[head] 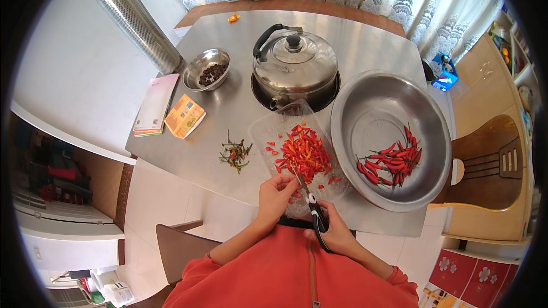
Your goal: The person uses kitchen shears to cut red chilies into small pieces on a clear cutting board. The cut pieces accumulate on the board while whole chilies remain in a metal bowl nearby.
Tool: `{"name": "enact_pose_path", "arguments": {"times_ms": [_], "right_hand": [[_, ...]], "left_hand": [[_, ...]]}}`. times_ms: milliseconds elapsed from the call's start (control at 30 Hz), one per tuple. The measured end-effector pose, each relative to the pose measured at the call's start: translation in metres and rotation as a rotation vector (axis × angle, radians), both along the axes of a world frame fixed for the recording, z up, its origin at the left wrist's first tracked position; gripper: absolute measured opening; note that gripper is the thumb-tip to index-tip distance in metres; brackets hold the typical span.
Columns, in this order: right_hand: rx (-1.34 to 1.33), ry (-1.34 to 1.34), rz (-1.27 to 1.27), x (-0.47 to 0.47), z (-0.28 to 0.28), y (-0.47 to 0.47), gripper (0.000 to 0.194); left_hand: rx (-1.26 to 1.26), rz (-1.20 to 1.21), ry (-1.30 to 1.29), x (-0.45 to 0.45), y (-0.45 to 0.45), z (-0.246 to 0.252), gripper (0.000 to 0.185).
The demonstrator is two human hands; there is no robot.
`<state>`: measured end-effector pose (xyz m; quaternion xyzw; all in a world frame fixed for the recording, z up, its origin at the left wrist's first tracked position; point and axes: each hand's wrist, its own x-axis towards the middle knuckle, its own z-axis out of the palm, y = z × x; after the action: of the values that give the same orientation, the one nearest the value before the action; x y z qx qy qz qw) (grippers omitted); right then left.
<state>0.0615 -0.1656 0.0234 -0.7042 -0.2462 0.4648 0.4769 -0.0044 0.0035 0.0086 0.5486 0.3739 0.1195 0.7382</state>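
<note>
In my right hand point(336, 231) is a pair of black-handled scissors point(317, 218), its blades pointing away from me over a clear plastic tray point(265, 130). My left hand point(276, 196) is pinched close beside the blades; a red chili pepper seems held at its fingertips, mostly hidden by them. Cut red chili pieces point(306, 152) are heaped in the tray, with a few scattered around the heap. To the right, whole red chilies point(396, 160) lie in a large oval metal basin point(364, 94). A small pile of green chili stems point(235, 154) rests left of the tray.
Beyond the tray, a steel kettle point(295, 62) sits in the round opening of the metal-topped table point(188, 154). At left are a small metal bowl point(188, 81) with dark pieces, an orange box point(185, 115), notebooks point(156, 102) and a metal flue pipe point(137, 21). Chairs stand at both sides.
</note>
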Motion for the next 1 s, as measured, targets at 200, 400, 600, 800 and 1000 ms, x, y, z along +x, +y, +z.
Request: {"name": "enact_pose_path", "arguments": {"times_ms": [200, 400, 600, 800, 1000], "right_hand": [[-0.011, -0.047, -0.018, -0.002, 0.002, 0.002, 0.082], [-0.021, -0.009, -0.049, -0.01, -0.008, 0.002, 0.076], [0.087, 0.075, -0.074, -0.011, -0.01, 0.004, 0.075], [0.054, 0.089, -0.037, -0.004, -0.002, 0.002, 0.077], [0.036, 0.14, -0.028, 0.001, 0.005, 0.006, 0.079]], "left_hand": [[-0.017, 0.002, 0.013, -0.001, -0.001, -0.002, 0.019], [-0.012, -0.011, 0.015, 0.0, -0.002, -0.004, 0.018], [0.042, -0.037, 0.014, 0.002, -0.007, -0.002, 0.018], [0.025, -0.05, -0.004, 0.002, -0.008, -0.003, 0.017], [-0.01, -0.037, 0.0, -0.001, -0.003, -0.002, 0.015]]}}
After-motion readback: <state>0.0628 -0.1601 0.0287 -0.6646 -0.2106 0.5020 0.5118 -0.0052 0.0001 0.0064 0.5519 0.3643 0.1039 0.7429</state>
